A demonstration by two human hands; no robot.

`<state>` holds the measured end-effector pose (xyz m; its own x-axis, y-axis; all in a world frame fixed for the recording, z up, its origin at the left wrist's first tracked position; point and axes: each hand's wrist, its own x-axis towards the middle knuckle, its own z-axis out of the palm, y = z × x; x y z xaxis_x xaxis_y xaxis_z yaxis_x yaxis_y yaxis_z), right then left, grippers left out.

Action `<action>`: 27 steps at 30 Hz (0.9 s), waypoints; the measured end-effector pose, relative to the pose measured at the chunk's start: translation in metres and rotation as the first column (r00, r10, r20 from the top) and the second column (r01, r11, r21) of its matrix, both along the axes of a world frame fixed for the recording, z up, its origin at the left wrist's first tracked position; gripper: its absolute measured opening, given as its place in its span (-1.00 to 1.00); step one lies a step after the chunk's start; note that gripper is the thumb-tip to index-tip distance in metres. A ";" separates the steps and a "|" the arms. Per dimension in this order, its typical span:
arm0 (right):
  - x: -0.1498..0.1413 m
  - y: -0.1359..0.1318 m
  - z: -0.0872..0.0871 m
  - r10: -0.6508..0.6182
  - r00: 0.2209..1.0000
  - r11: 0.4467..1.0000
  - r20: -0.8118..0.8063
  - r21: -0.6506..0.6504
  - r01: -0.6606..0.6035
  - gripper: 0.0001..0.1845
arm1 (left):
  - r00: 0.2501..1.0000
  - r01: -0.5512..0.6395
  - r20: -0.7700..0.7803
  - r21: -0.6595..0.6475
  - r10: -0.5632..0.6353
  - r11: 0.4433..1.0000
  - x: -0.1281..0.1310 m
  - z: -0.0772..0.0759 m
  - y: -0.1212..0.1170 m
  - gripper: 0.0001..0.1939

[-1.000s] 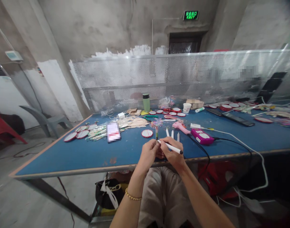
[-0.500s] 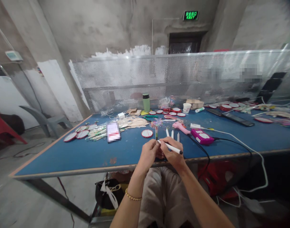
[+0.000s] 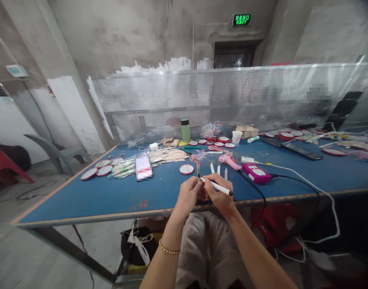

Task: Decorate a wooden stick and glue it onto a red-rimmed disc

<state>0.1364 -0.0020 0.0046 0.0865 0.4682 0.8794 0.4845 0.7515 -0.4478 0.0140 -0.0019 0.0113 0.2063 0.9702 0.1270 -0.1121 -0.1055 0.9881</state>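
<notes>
As left fingers pinch a stick, right fingers a marker, the bottle stands capped.

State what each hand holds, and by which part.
Left hand: multicolored stick, by its near end. Right hand: white marker, near its writing end.

The pen is white with a black end, the stick beside it banded reddish and green, the tabletop below it blue.
</notes>
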 end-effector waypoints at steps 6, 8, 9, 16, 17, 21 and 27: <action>0.000 0.000 -0.001 -0.013 1.000 1.000 0.007 -0.018 0.013 -0.80 | 1.000 -0.005 -0.006 0.000 0.005 1.000 0.000 0.001 -0.001 -0.63; -0.001 0.000 0.000 -0.008 1.000 1.000 0.007 -0.021 0.008 -0.79 | 1.000 -0.007 -0.005 0.002 0.007 1.000 0.000 0.000 0.000 -0.62; -0.001 0.000 0.000 -0.006 1.000 1.000 0.008 -0.021 0.006 -0.79 | 1.000 -0.007 -0.005 0.004 0.007 1.000 0.000 0.000 0.000 -0.62; -0.001 -0.001 0.000 -0.020 1.000 1.000 -0.004 0.023 0.020 -0.81 | 1.000 0.002 -0.005 -0.003 -0.002 1.000 0.000 0.000 -0.001 -0.61; -0.001 -0.001 0.000 -0.023 1.000 0.999 -0.009 0.030 0.024 -0.81 | 1.000 0.003 -0.007 -0.003 -0.003 1.000 -0.001 0.000 -0.001 -0.61; -0.001 -0.001 0.000 -0.023 1.000 1.000 0.000 0.005 0.023 -0.81 | 1.000 0.001 -0.007 -0.003 -0.002 1.000 -0.001 0.001 -0.001 -0.62; 0.000 0.001 0.000 -0.010 1.000 1.000 0.006 0.011 0.009 -0.81 | 1.000 -0.005 -0.004 -0.002 0.005 1.000 0.000 0.000 -0.001 -0.62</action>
<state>0.1359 -0.0015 0.0049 0.0856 0.4581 0.8848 0.4943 0.7515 -0.4369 0.0139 -0.0028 0.0117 0.2022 0.9715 0.1239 -0.1072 -0.1038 0.9888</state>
